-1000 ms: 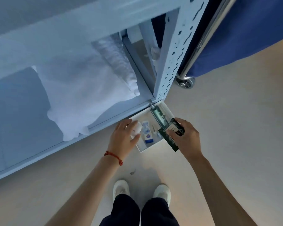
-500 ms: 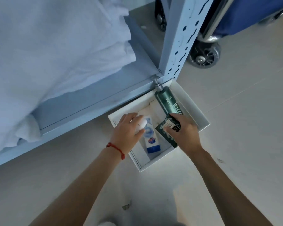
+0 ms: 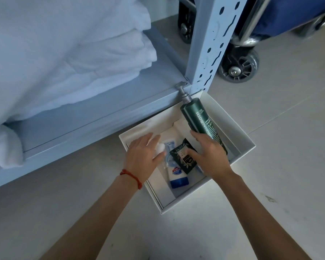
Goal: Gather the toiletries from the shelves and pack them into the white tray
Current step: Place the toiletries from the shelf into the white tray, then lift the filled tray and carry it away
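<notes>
packing step: the white tray (image 3: 249, 147) sits on the floor beside the shelf post, green pump bottle (image 3: 199, 119) lying along its right side. right hand (image 3: 208, 158), fingers spread, presses the dark packet (image 3: 184, 159); half a second ago it gripped it. left hand (image 3: 143, 158) holds a white item (image 3: 160, 147). next: release it beside the tube (image 3: 176, 177).

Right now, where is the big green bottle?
The green bottle lies in the right part of the white tray on the floor, its pump toward the shelf post, beside the right hand.
</notes>
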Available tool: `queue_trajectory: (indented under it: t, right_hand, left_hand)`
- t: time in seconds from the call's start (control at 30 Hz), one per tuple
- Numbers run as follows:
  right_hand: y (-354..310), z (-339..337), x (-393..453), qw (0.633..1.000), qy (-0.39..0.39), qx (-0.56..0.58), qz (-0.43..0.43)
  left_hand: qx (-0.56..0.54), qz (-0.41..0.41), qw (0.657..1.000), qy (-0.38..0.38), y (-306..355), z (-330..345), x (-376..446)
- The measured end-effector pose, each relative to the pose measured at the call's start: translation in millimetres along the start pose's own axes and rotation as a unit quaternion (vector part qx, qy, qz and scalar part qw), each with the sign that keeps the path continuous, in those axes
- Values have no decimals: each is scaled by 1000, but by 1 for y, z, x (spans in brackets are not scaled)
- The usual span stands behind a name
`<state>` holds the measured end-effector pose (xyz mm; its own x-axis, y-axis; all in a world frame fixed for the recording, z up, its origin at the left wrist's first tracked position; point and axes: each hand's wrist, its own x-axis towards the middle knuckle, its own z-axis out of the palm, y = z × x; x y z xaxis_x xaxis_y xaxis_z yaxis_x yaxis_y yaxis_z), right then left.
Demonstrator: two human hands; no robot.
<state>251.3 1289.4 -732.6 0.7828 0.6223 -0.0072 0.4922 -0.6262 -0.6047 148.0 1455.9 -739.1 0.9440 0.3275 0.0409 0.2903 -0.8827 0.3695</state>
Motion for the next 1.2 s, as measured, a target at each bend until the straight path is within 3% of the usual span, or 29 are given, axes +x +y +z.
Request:
queue_trajectory:
  t: [0.1, 0.23, 0.43, 0.7, 1.07, 1.2]
  right_hand:
    - [6, -21, 3, 993, 99, 12, -64]
    - [32, -56, 25, 985, 167, 21, -27]
    - [65, -66, 38, 989, 13, 59, 133]
    - [50, -58, -2, 983, 36, 82, 163]
    - [20, -27, -103, 955, 81, 159, 238]
    - [24, -25, -115, 943, 105, 193, 251]
  left_hand:
    - [5, -14, 999, 38, 2, -4, -12]
    - [-110, -120, 981, 108, 9, -5, -34]
    - [-304, -271, 909, 92, 18, 5, -57]
    - [-352, -303, 881, 90, 15, 2, -60]
    - [-317, -254, 912, 53, -17, -23, -59]
    - [-361, -247, 898, 54, -21, -29, -62]
